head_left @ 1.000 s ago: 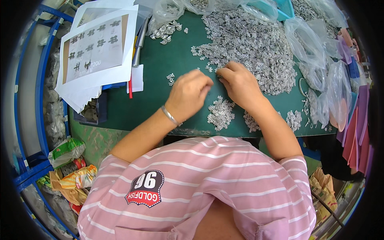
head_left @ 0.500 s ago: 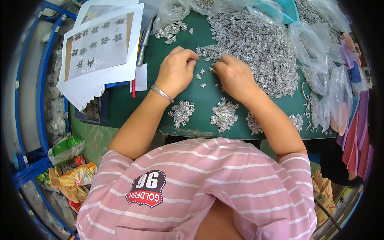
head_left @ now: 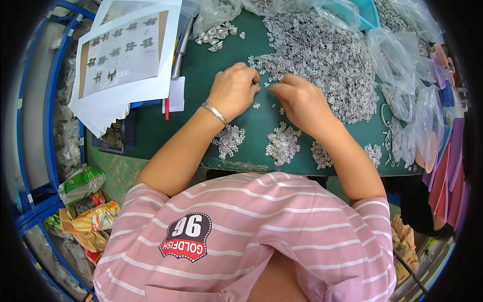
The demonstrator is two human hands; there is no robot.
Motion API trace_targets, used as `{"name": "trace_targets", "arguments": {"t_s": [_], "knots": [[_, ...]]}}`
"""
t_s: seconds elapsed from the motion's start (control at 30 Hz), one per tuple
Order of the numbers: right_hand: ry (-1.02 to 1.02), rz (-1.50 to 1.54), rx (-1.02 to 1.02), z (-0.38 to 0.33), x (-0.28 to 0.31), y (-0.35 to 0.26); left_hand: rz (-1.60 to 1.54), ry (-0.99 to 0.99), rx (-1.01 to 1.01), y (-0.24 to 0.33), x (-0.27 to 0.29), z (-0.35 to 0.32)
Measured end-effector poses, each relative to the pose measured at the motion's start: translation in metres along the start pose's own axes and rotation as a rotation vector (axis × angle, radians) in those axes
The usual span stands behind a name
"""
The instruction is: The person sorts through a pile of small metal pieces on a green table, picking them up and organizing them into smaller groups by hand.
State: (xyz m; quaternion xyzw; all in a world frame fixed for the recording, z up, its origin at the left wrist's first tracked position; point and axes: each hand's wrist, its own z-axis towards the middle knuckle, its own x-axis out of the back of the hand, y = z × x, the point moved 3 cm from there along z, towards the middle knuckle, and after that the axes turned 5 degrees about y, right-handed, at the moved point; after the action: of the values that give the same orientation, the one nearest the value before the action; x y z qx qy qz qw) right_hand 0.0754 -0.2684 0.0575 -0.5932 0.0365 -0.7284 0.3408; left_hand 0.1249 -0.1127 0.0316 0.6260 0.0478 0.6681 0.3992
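My left hand [head_left: 233,91], with a bracelet [head_left: 215,114] at its wrist, is over the green tabletop [head_left: 193,95], thumb and fingers closed together. Facing it, my right hand [head_left: 304,104] has its fingers curled toward the thumb, the tips slightly blurred. Whatever either hand pinches is too small or hidden to make out. A few loose silver metal pieces [head_left: 256,105] lie between them. Beyond my right hand spreads a large heap of small silver metal pieces [head_left: 327,60]. Nearer me sit small piles of such pieces: one pile [head_left: 229,141] by my left forearm, another pile [head_left: 283,144] in the middle.
Printed photo sheets [head_left: 121,55] lie at the left beside a red pen [head_left: 167,109] and a dark blue bin [head_left: 111,141]. Rounder silver pieces [head_left: 216,35] lie at the back. Clear plastic bags [head_left: 395,60] and a turquoise scoop-like container [head_left: 369,15] border the heap.
My left hand has shifted slightly right and down, and my right hand slightly right and down. The gap between them now lies over the loose pieces.
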Motion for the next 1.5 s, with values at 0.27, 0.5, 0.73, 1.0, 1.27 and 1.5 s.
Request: {"name": "trace_targets", "arguments": {"t_s": [0.27,0.5,0.73,1.0,1.27,1.5], "knots": [[0.040,-0.134,0.102,0.017,-0.020,0.008,-0.244,0.073,0.162,-0.008,0.010,-0.006],[-0.025,-0.015,0.027,0.008,-0.018,0.007,-0.116,0.097,0.035,-0.011,0.012,-0.013],[-0.067,0.327,0.185,-0.001,-0.027,-0.052,-0.212,0.249,0.131,-0.021,0.030,-0.017],[-0.025,0.055,-0.054,0.020,-0.031,-0.016,-0.202,0.217,0.143,-0.027,0.031,-0.028],[-0.086,0.078,-0.129,0.015,-0.025,-0.002,-0.153,0.158,0.087,-0.018,0.028,-0.027],[0.001,-0.071,0.029,0.015,-0.036,-0.005,-0.204,0.177,0.056,-0.007,0.026,-0.025]]}}
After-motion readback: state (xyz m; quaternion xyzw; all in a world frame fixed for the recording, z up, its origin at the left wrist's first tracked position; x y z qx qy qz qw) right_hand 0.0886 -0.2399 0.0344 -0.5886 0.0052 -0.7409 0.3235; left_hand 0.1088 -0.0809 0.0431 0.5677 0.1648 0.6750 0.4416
